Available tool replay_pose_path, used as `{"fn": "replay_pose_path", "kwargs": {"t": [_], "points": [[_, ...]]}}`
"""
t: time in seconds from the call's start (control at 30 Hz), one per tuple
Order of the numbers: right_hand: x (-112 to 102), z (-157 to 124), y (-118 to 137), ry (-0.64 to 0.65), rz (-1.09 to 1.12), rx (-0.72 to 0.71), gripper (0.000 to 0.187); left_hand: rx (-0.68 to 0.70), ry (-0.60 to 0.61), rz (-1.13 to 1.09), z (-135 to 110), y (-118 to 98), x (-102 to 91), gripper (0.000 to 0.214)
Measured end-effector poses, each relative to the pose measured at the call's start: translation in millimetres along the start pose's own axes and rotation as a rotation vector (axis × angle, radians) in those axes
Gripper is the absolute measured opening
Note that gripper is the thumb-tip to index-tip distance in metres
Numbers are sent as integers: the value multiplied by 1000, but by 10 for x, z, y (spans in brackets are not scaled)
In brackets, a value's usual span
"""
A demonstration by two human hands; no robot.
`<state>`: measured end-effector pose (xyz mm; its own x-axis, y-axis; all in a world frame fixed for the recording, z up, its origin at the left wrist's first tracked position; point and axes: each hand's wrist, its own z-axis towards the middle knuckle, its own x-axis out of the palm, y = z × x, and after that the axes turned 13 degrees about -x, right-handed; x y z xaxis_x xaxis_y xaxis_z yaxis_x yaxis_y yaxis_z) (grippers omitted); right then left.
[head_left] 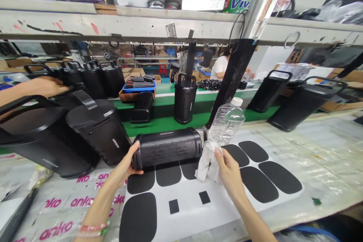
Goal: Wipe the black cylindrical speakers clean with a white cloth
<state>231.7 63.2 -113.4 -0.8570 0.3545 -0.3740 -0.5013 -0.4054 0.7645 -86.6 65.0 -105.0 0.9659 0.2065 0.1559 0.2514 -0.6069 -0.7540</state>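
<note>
A black portable speaker (170, 149) with a handle lies on its side in front of me, above a white sheet of black stickers (195, 215). My left hand (130, 162) grips its left end, thumb along the edge and fingers underneath. In my right hand (228, 162) is a bunched white cloth (209, 160), pinched beside the speaker's right end. Whether the cloth touches the casing there is hard to tell. A clear plastic bottle (228, 121) with a white cap stands just behind the cloth.
Upright speakers (98, 130) crowd the left, where another person's hand (48, 86) reaches in. On the green conveyor belt (161, 115) stands one more speaker (185, 100); a blue tray (138, 85) sits behind. A dark post (232, 75) and overhead shelf (136, 22) frame the bench.
</note>
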Motion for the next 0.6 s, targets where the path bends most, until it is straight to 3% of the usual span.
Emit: {"fn": "replay_pose_path", "kwargs": {"t": [0.17, 0.27, 0.33, 0.4, 0.5, 0.6], "points": [[4, 88, 81, -75, -88, -49, 42, 12, -65, 16, 11, -15, 48, 52], [243, 222, 127, -101, -243, -393, 37, 24, -126, 21, 40, -24, 83, 51], [493, 305, 156, -27, -306, -678, 32, 22, -160, 24, 60, -38, 93, 50], [710, 375, 175, 84, -312, -845, 33, 6, -170, 28, 75, -57, 87, 51], [833, 473, 172, 180, -295, -937, 33, -22, -151, 31, 85, -89, 68, 50], [832, 517, 171, 132, -326, -888, 31, -24, -155, 31, 91, -108, 62, 51]]}}
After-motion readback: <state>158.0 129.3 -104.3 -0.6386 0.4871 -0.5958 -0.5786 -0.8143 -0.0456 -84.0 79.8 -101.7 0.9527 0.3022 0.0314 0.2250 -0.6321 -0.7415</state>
